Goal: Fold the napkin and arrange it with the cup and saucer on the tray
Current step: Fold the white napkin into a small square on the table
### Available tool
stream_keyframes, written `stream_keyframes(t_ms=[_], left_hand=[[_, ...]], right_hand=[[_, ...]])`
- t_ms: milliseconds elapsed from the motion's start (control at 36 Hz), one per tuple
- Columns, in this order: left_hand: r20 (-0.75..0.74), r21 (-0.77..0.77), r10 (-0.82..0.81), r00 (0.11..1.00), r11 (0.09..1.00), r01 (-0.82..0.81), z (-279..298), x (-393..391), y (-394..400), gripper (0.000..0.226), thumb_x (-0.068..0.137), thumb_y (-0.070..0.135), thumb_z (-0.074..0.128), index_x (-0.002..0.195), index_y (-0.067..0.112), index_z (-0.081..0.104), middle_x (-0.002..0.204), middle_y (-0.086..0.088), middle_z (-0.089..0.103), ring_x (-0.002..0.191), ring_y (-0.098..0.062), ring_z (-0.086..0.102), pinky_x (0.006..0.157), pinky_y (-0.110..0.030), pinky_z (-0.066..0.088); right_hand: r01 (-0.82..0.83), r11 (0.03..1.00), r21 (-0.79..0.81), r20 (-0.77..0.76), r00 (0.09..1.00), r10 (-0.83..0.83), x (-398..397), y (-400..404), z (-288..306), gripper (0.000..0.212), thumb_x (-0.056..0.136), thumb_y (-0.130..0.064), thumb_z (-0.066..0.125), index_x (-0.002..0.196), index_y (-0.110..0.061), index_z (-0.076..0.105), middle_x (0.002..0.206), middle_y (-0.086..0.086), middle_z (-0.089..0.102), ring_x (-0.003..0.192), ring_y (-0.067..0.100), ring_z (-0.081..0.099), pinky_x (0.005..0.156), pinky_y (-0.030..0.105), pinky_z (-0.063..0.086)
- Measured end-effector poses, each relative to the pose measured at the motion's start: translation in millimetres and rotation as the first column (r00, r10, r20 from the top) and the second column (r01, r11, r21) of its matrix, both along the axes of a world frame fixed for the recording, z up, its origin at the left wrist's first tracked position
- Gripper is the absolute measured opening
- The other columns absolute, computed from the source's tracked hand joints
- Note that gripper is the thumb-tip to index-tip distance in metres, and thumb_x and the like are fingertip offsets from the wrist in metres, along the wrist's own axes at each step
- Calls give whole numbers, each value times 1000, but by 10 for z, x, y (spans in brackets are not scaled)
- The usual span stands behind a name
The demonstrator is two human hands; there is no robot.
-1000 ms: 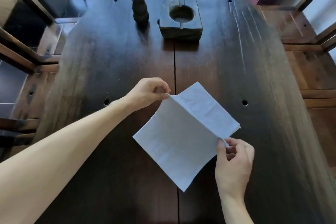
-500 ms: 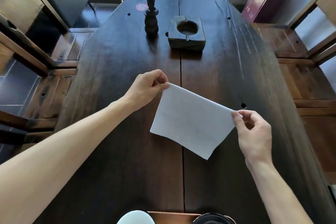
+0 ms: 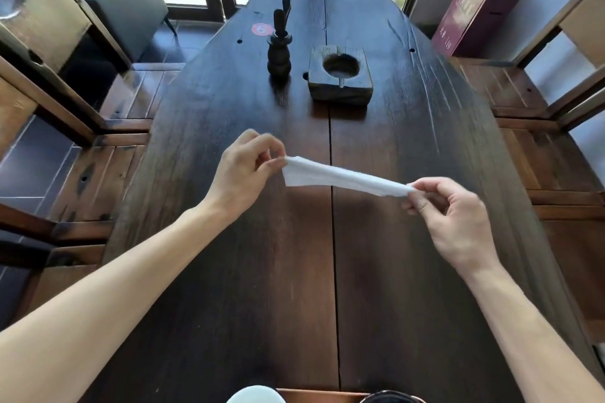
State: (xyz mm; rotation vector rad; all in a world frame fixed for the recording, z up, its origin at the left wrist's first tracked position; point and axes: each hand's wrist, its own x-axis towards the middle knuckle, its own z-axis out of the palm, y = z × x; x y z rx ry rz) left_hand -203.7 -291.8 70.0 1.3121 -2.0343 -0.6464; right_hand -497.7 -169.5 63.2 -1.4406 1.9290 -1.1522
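Observation:
A white napkin (image 3: 340, 177) hangs in the air above the dark wooden table (image 3: 294, 271), stretched into a narrow strip seen nearly edge-on. My left hand (image 3: 244, 170) pinches its left end between thumb and fingers. My right hand (image 3: 455, 219) pinches its right end. At the bottom edge, a sliver of a brown tray (image 3: 314, 394) shows, with a white rounded object (image 3: 255, 395) at its left and a dark round object (image 3: 391, 397) at its right; both are mostly cut off.
Farther back on the table stand a dark wooden holder with utensils (image 3: 279, 52) and a square wooden block with a round hollow (image 3: 340, 75). Wooden benches flank the table on both sides. A red box (image 3: 474, 8) sits at the back right.
Both hands lifted the napkin off the table and tilted it flatter, so it now shows as a thin strip. The view pulled back, bringing the tray edge into sight.

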Motion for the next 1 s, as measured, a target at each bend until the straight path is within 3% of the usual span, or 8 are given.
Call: stream_keyframes(t_ms=[83, 194, 444, 611, 778, 833, 917, 1000], left_hand=[[78, 21, -64, 995, 998, 62, -264, 162, 234, 7, 87, 14, 74, 89, 16, 68, 87, 7, 51, 75, -8, 53, 71, -25, 45], [155, 184, -175, 972, 972, 146, -674, 335, 575, 12, 86, 21, 74, 86, 26, 63, 90, 8, 52, 79, -13, 57, 74, -42, 52], [271, 455, -379, 885, 861, 230, -1139, 450, 1096, 9, 90, 35, 68, 88, 33, 60, 95, 17, 48, 82, 1, 52, 72, -13, 40], [307, 513, -460, 833, 818, 262, -1256, 441, 1167, 13, 87, 32, 71, 84, 31, 58, 96, 17, 48, 84, -5, 55, 77, -22, 49], [301, 590, -526, 796, 758, 278, -1291, 395, 1200, 12, 86, 35, 71, 86, 31, 60, 91, 18, 47, 84, -3, 54, 75, -19, 47], [287, 655, -528, 799, 717, 239, -1263, 377, 1129, 14, 86, 43, 69, 86, 30, 64, 90, 14, 53, 81, -5, 55, 75, -25, 50], [173, 744, -391, 904, 653, 140, -1185, 319, 956, 27, 95, 46, 59, 83, 25, 72, 80, 7, 65, 72, -2, 60, 69, -23, 51], [168, 716, -182, 969, 698, 7, -1118, 243, 745, 31, 99, 40, 54, 81, 23, 72, 73, 4, 68, 66, -1, 61, 62, -17, 45]], right_hand=[[-90, 993, 73, -95, 991, 97, 63, 212, -213, 19, 87, 0, 73, 97, -15, 71, 91, -1, 72, 75, 9, 72, 76, 20, 58], [-165, 967, 192, -208, 956, 204, 120, 508, -544, 22, 82, 5, 75, 90, -16, 70, 91, -9, 67, 85, 3, 66, 77, 7, 48], [-218, 917, 333, -226, 926, 302, 99, 1007, -1068, 22, 81, 3, 78, 85, -18, 73, 96, -20, 63, 88, 2, 65, 77, 10, 47], [-224, 890, 397, -195, 927, 320, 37, 1089, -1142, 19, 80, 0, 80, 80, -19, 75, 103, -19, 61, 80, 5, 63, 71, 10, 45], [-210, 843, 496, -181, 924, 336, 3, 1122, -1165, 19, 84, -14, 79, 79, -31, 73, 106, -21, 59, 83, 9, 64, 71, 26, 52], [-216, 830, 514, -152, 929, 336, -6, 1101, -1129, 13, 83, -23, 80, 78, -33, 74, 105, -18, 58, 83, 11, 64, 71, 25, 52], [-207, 831, 516, -63, 959, 278, -31, 989, -1056, 12, 80, -25, 83, 71, -30, 76, 101, -16, 61, 80, 12, 64, 68, 14, 46], [-123, 862, 492, 0, 990, 142, -72, 779, -1004, 15, 82, -18, 81, 72, -27, 75, 92, -16, 65, 73, 11, 62, 64, 13, 45]])
